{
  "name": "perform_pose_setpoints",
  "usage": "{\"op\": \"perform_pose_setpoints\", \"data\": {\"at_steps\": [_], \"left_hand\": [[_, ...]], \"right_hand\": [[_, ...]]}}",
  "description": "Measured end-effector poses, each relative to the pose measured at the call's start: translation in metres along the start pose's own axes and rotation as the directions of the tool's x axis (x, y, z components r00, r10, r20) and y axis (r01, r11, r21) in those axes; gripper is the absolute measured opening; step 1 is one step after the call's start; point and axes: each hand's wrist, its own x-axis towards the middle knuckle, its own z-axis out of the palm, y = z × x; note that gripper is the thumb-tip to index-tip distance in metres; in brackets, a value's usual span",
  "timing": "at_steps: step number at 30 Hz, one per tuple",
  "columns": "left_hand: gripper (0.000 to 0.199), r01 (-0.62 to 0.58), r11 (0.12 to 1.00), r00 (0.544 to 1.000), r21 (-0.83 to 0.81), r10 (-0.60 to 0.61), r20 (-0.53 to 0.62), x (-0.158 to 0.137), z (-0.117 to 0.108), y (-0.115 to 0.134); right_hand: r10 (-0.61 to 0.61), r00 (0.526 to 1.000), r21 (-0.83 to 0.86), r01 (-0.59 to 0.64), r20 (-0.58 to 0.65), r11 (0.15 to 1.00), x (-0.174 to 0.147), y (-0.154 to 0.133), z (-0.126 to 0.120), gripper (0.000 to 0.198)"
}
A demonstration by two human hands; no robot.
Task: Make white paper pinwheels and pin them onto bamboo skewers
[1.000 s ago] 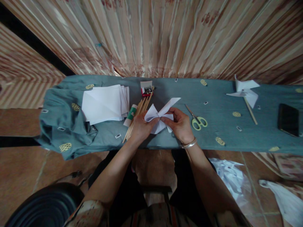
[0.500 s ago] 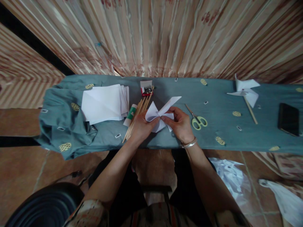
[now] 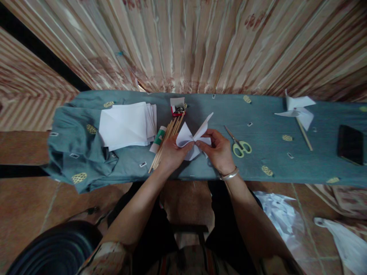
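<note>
Just in from the near edge of the surface (image 3: 266,149), I see the left hand (image 3: 171,152) and right hand (image 3: 219,150) close together, both pinching the folded white paper (image 3: 185,135) around its middle. Wooden sticks (image 3: 172,128) slant beside the left hand, green-handled scissors (image 3: 238,144) lie near the right, and an open box (image 3: 177,102) of small metal pieces sits toward the far edge.

The head view looks forward and down over the table (image 3: 269,122).
</note>
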Motion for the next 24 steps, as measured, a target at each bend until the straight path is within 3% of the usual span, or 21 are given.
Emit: {"op": "perform_pose_setpoints", "data": {"at_steps": [14, 24], "left_hand": [[0.016, -0.024, 0.999, 1.000, -0.041, 0.024, -0.001, 0.0028, -0.0003, 0.0012], [0.017, 0.057, 0.985, 0.998, -0.165, -0.055, 0.016, 0.0037, 0.0001, -0.0009]], "right_hand": [[-0.033, 0.999, -0.076, 0.032, -0.004, 0.997, 0.0007, 0.0023, -0.0003, 0.030], [-0.019, 0.999, -0.035, 0.020, 0.032, 0.999, 0.0011, 0.0024, -0.0033, 0.030]]}}
